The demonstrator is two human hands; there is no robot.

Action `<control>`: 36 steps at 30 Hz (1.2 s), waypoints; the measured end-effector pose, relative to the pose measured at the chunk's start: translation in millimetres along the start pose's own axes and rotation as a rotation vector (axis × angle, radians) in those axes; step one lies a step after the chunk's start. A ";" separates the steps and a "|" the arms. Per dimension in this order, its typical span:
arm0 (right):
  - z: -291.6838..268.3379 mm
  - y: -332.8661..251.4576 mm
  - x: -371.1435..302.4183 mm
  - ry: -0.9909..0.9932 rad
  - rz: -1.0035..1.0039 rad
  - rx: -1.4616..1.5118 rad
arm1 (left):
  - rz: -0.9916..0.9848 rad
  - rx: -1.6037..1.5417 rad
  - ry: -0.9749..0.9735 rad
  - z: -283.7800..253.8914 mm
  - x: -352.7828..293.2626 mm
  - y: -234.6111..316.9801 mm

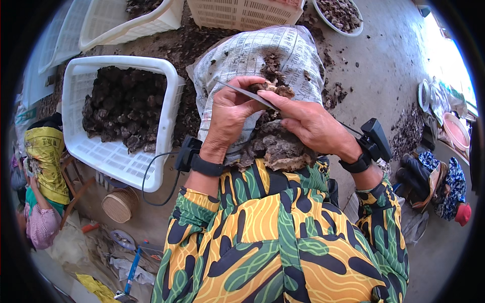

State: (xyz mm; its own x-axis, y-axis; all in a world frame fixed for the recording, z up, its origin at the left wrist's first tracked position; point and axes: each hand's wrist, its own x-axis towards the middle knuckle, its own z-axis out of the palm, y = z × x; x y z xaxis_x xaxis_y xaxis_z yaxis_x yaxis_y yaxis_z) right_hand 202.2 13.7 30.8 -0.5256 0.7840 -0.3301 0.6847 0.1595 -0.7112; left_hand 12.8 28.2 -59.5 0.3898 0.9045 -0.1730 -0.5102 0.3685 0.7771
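My right hand is closed on a knife whose thin grey blade points up and to the left. In my left hand is a brown, rough mushroom-like piece, pinched by its near side, with the blade passing across or just beside it. My fingers hide part of the piece and the knife's handle. On my lap, over a white woven sack, a larger heap of grey-brown mushroom-like clumps lies below my hands. Dark crumbs are scattered on the sack.
A white plastic crate of dark clumps stands left, with more crates beyond. A round basin of brown pieces sits far right. At left are a wicker basket and another person. Debris litters the floor.
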 end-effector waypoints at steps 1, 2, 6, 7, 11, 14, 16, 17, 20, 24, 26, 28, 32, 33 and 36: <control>-0.7 0.2 -0.3 -0.002 0.008 0.034 | -0.008 -0.017 0.005 1.7 -0.2 1.0; 0.5 2.2 -0.2 0.041 -0.032 0.096 | -0.012 -0.042 0.002 2.6 0.0 1.4; -7.9 -1.4 1.6 0.033 -0.009 0.381 | 0.002 -0.100 -0.026 3.4 2.9 2.6; -9.9 -1.6 1.9 0.004 0.024 0.453 | 0.013 -0.104 -0.036 3.2 3.3 2.9; -11.2 4.0 -0.3 -0.059 0.147 0.744 | 0.031 -0.163 -0.031 0.4 2.9 -0.7; -15.5 -0.9 -1.4 -0.100 0.262 0.964 | 0.042 -0.176 -0.048 -6.8 2.9 -7.0; -13.9 -2.4 -1.1 -0.075 0.271 1.015 | 0.044 -0.205 -0.053 -6.6 2.6 -8.0; -13.1 -2.0 -0.7 -0.062 0.269 1.003 | 0.041 -0.196 -0.040 -6.8 2.2 -8.5; -12.7 -0.2 -0.7 -0.004 0.258 0.951 | 0.032 -0.213 0.009 -5.6 1.1 -8.3; -13.1 8.0 1.5 0.228 0.174 0.666 | 0.059 -0.330 0.085 3.5 0.9 -2.1; -8.9 9.2 4.2 0.340 0.120 0.519 | 0.087 -0.351 0.106 6.0 1.9 -0.1; -3.8 3.9 10.0 0.402 0.082 0.460 | 0.111 -0.348 0.121 7.6 3.2 1.1; 3.1 -4.3 23.4 0.528 -0.001 0.503 | 0.064 -0.298 0.101 17.5 2.4 14.8; 2.5 -5.0 25.0 0.548 -0.012 0.529 | 0.039 -0.283 0.081 17.9 1.0 17.0; -5.3 -4.6 26.0 0.540 -0.007 0.571 | -0.058 -0.183 0.062 20.2 -3.4 26.2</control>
State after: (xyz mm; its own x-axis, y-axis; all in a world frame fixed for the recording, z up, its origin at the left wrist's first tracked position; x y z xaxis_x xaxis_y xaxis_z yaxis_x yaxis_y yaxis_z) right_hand 188.1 36.5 28.7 -0.1109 0.9905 -0.0814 0.2394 -0.0529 -0.9695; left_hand 13.5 30.5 -26.3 0.3776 0.8899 -0.2558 -0.6215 0.4484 0.6424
